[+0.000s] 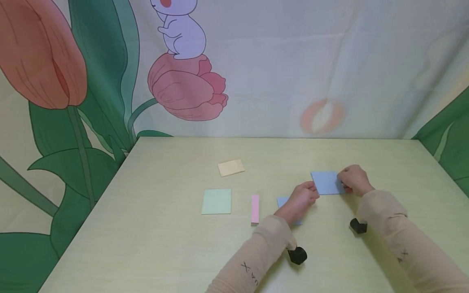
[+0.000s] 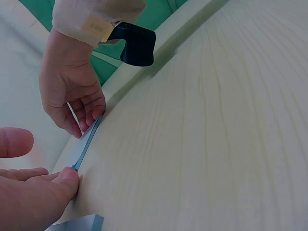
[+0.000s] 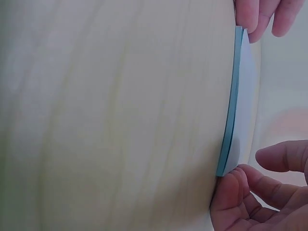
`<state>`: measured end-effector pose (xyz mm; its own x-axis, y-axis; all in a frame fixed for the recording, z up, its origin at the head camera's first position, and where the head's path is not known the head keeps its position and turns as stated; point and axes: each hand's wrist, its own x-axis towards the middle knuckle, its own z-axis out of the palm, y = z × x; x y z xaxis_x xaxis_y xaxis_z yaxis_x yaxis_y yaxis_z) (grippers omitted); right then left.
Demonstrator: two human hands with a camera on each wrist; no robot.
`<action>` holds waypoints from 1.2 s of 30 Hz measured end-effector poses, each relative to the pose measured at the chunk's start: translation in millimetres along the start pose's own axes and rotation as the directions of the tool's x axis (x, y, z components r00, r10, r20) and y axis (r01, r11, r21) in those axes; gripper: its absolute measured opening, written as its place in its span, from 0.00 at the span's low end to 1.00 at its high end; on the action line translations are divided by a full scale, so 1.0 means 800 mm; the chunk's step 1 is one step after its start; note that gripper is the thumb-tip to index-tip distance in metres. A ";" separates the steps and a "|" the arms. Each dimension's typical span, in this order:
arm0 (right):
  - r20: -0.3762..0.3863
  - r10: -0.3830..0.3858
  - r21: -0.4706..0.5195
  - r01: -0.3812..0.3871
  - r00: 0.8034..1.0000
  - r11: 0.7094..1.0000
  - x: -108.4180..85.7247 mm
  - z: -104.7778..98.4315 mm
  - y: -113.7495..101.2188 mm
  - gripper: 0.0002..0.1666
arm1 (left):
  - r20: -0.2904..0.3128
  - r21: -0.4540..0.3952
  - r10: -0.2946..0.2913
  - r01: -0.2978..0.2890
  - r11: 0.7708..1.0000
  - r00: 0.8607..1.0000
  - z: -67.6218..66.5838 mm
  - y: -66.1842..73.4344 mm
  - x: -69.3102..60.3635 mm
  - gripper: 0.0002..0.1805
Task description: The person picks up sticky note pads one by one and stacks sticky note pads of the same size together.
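A blue sticky note pad (image 1: 327,183) lies flat toward the right of the table, between both hands. My left hand (image 1: 301,200) touches its near left corner with the fingertips; in the left wrist view, the thumb (image 2: 17,142) stands apart from it. At the pad's right edge, my right hand (image 1: 354,179) rests curved fingers against the near corner. Its thumb (image 3: 284,156) is held away in the right wrist view. There the top sheet looks slightly lifted at the left-hand end of the blue pad (image 3: 231,106). Another blue pad (image 1: 282,201) is partly hidden beneath the left forearm.
A pink strip-shaped pad (image 1: 255,209), a pale green square pad (image 1: 216,201) and a cream pad (image 1: 231,167) lie on the table (image 1: 146,244) to the left. Black wrist devices (image 1: 297,255) hang below both cuffs. A printed curtain (image 1: 264,81) stands behind the far edge.
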<state>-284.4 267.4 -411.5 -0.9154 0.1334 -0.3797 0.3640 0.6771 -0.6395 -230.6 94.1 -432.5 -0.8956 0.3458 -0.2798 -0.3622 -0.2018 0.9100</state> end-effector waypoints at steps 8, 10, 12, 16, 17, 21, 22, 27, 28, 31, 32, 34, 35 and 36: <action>0.039 -0.005 0.040 0.003 0.999 0.999 0.000 -0.002 0.005 0.14 | -0.013 0.024 -0.033 0.033 0.999 0.999 0.000 0.013 -0.013 0.29; 0.053 -0.006 0.050 0.003 0.999 0.999 0.000 -0.003 0.007 0.13 | -0.026 0.034 -0.032 0.033 0.999 0.999 -0.003 0.002 -0.001 0.29; 0.066 -0.002 0.062 -0.002 0.998 0.998 0.000 -0.004 0.008 0.12 | -0.028 0.040 -0.027 0.028 0.999 0.999 -0.008 -0.010 0.013 0.29; 0.088 0.001 0.080 -0.008 0.996 0.997 0.000 -0.004 0.010 0.10 | -0.019 0.078 -0.004 0.005 0.997 1.000 -0.018 -0.031 0.036 0.27; 0.092 0.004 0.084 -0.012 0.996 0.996 0.000 -0.004 0.011 0.10 | -0.026 0.090 -0.007 0.010 0.996 1.000 -0.018 -0.029 0.034 0.27; 0.108 0.014 0.083 -0.023 0.994 0.996 -0.002 -0.002 0.011 0.09 | -0.106 0.132 -0.045 0.058 0.990 0.993 -0.006 -0.007 0.008 0.26; 0.110 0.017 0.081 -0.026 0.994 0.996 -0.003 -0.002 0.010 0.09 | -0.114 0.140 -0.047 0.063 0.988 0.992 -0.003 0.000 -0.001 0.26; 0.120 0.034 0.070 -0.043 0.992 0.997 -0.006 0.000 0.009 0.11 | -0.114 0.146 -0.066 0.082 0.986 0.991 0.000 0.011 -0.015 0.27; 0.123 0.036 0.069 -0.045 0.992 0.997 -0.007 0.000 0.009 0.12 | -0.108 0.145 -0.072 0.087 0.986 0.992 -0.001 0.012 -0.016 0.27; 0.128 0.044 0.063 -0.053 0.991 0.997 -0.009 0.002 0.009 0.13 | -0.103 0.155 -0.078 0.094 0.983 0.992 -0.002 0.012 -0.019 0.27; 0.129 0.043 0.061 -0.051 0.991 0.997 -0.009 0.002 0.010 0.14 | -0.104 0.160 -0.081 0.097 0.982 0.991 -0.003 0.013 -0.020 0.26; 0.131 0.040 0.058 -0.048 0.991 0.997 -0.010 0.002 0.011 0.13 | -0.109 0.168 -0.080 0.098 0.981 0.991 -0.004 0.011 -0.020 0.26; 0.131 0.036 0.057 -0.044 0.991 0.997 -0.010 0.003 0.012 0.13 | -0.113 0.186 -0.074 0.094 0.978 0.991 -0.004 0.011 -0.020 0.26; 0.131 0.032 0.053 -0.039 0.991 0.998 -0.010 0.003 0.012 0.13 | -0.119 0.203 -0.069 0.092 0.975 0.991 -0.004 0.011 -0.020 0.26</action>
<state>-273.3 271.1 -416.1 -0.8731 0.0590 -0.4840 0.4080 0.6320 -0.6589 -220.1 84.0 -421.3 -0.8930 0.2473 -0.3761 -0.3831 0.0209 0.9235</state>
